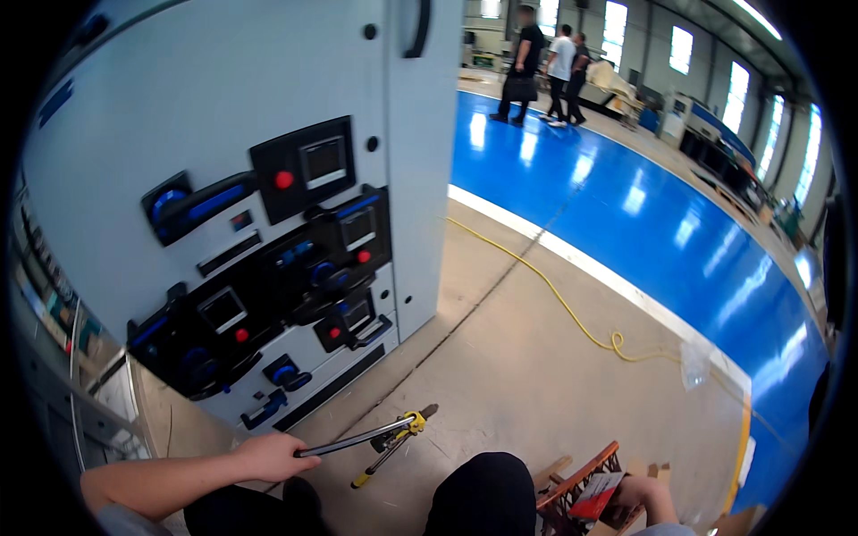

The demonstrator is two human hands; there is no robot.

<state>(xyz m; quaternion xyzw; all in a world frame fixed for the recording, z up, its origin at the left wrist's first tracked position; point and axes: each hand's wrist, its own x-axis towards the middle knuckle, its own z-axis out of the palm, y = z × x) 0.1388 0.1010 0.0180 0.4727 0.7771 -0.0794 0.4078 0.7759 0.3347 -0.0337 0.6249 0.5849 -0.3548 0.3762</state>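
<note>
Tool: long-handled tool point(382, 434) with yellow-and-black head, lower centre of the frame above pale floor point(500, 393); contact with floor unclear.
Handling: probably heavy toward the head, stiff, hardly fragile; smooth handles might slip.
Hold: handle ends look best, away from the head.
Left hand point(268, 457): fingers wrapped round the end of one dark handle point(347, 442); second handle point(376, 464), yellow-tipped, ungripped.
Right hand point(645, 496): lower right, beside red-and-white packet point(596, 494) and rust-coloured lattice frame point(576, 475); fingers obscured, cannot tell spread or grip.
</note>
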